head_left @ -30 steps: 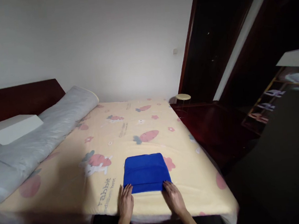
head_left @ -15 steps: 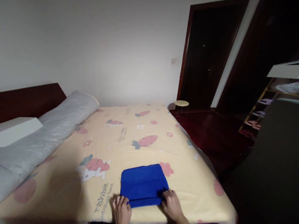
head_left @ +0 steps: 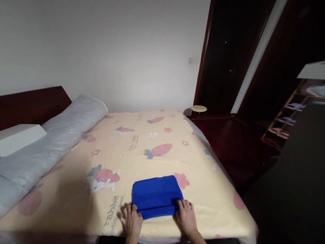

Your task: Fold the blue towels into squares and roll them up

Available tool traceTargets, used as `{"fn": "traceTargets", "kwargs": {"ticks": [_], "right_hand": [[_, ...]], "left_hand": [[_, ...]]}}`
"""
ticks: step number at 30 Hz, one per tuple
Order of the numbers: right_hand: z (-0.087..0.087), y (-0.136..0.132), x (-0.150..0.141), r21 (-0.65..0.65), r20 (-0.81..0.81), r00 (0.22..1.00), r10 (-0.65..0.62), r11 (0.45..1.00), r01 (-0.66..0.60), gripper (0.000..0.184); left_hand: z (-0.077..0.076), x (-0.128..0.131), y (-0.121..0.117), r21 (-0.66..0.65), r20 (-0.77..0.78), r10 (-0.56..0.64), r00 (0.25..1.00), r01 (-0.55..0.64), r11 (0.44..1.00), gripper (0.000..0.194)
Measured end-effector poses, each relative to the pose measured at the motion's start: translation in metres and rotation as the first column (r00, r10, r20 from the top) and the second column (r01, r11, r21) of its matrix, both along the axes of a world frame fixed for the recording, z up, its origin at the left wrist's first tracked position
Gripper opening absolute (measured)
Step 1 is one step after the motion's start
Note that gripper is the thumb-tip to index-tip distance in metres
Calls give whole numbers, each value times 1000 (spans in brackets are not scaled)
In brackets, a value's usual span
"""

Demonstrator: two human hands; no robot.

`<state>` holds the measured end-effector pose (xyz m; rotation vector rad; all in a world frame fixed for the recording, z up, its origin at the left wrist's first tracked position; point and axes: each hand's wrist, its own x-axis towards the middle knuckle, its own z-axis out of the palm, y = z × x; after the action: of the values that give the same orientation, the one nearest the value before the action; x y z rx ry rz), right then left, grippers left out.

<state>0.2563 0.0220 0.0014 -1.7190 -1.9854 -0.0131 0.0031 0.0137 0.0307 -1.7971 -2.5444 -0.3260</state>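
Note:
A folded blue cloth [head_left: 156, 193] lies flat on the bed near its front edge. A narrow strip along its near side is turned up over the rest, with a dark crease above it. My left hand [head_left: 131, 220] grips the near left corner between thumb and forefinger, its other fingers spread on the sheet. At the near right corner, my right hand [head_left: 185, 215] has its fingers curled on the cloth, and the thumb is mostly hidden.
Beneath the cloth is a yellow bed sheet [head_left: 155, 168] with carrots and rabbits. A grey rolled quilt [head_left: 62, 131] and a white box [head_left: 14, 139] lie at the left by the headboard [head_left: 23, 106]. A round stool [head_left: 198, 108] and a shoe rack [head_left: 285, 116] stand to the right.
Both hands have drawn the cloth's near edge slightly up and away from me, so the turned-up strip looks wider. The view has tilted a little.

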Motion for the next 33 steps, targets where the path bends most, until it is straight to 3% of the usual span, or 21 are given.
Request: {"fn": "traceTargets", "kwargs": {"ticks": [2,5,7,11,15,19,24,27,30,33], "right_hand": [[-2,-3,-6,37,-46,994,99,995,-97,42],[-2,-7,-22,57,-122,960,251,968,-246,46],[-2,-8,-35,59,-164,936,311,951,-305,47],[-1,-8,-48,27,-199,917,347,937,-349,45],[-3,-4,-33,6,-146,915,375,926,-379,44],[-12,0,-3,63,-25,928,372,927,-369,46],[-25,1,19,103,33,979,202,973,-204,42],[-20,2,6,87,20,980,197,976,-198,42],[-7,2,-24,-30,-32,942,334,942,-335,46],[3,4,-53,-154,-105,900,423,887,-435,46]], "left_hand": [[-3,10,-2,19,70,-137,988,136,990,43],[-11,34,-6,62,160,-400,902,395,916,52],[-16,50,-6,51,206,-466,860,466,883,55],[-24,59,-3,49,254,-477,841,482,875,54],[-29,36,0,169,261,-539,801,511,843,45],[-41,6,-2,264,166,-506,846,457,850,40],[-60,-15,-9,358,4,-366,930,341,869,35],[-60,-7,-9,380,-17,-280,960,266,886,38],[-52,18,-3,301,47,-403,914,372,878,47],[-44,43,5,212,135,-541,830,509,834,49]]}}
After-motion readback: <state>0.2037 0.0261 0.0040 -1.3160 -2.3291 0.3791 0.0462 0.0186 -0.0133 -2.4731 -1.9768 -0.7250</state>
